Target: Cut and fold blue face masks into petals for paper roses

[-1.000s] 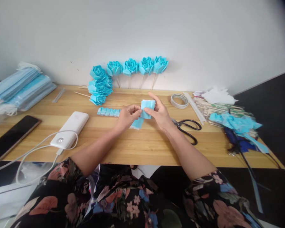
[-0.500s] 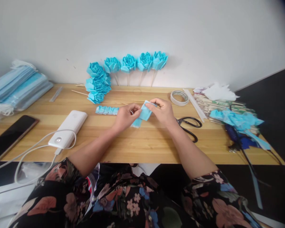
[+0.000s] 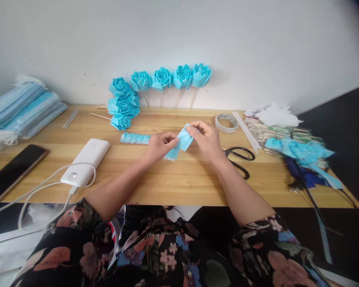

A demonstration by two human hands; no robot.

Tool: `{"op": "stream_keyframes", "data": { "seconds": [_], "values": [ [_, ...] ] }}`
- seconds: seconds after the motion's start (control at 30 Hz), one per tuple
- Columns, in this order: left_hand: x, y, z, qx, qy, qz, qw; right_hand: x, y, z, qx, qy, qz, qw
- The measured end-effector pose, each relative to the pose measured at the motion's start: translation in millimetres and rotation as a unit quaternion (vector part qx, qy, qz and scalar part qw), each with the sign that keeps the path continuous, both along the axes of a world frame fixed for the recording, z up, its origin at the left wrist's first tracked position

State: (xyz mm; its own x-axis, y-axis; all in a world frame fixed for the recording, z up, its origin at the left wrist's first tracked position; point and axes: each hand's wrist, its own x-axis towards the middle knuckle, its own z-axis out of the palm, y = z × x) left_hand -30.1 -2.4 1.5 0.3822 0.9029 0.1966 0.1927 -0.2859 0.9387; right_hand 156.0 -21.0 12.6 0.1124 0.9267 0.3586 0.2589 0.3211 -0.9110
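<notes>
Between my two hands, above the middle of the wooden table, is a light blue fabric piece [image 3: 184, 138], like mask material. My right hand [image 3: 206, 139] pinches its upper right part between thumb and fingers. At its left edge, my left hand [image 3: 160, 146] closes thumb against fingertips. Under the hands lies another blue fabric piece [image 3: 172, 154], partly covered. Left of my left hand, a row of folded blue petals [image 3: 134, 138] rests on the table. Black-handled scissors [image 3: 239, 155] lie beside my right wrist, their blades hidden by it.
Blue fabric roses [image 3: 162, 79] on sticks lean along the wall. A tape roll [image 3: 226, 122] and white strips [image 3: 244, 130] lie at right, near blue scraps [image 3: 299, 149]. At left are stacked face masks [image 3: 26, 109], a black phone [image 3: 14, 173] and a white power bank [image 3: 86, 161] with a cable.
The blue fabric piece has tilted and looks narrower, its top edge now further right. My right hand has shifted slightly up and right; my left hand has barely moved.
</notes>
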Motion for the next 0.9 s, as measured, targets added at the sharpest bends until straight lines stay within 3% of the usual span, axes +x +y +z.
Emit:
{"op": "stream_keyframes", "data": {
  "seconds": [0.9],
  "values": [
    [-0.9,-1.3,8.2,-0.007,-0.001,-0.039,0.999,4.9,1.7,-1.3,0.034,-0.001,-0.014,0.999]
  ]
}}
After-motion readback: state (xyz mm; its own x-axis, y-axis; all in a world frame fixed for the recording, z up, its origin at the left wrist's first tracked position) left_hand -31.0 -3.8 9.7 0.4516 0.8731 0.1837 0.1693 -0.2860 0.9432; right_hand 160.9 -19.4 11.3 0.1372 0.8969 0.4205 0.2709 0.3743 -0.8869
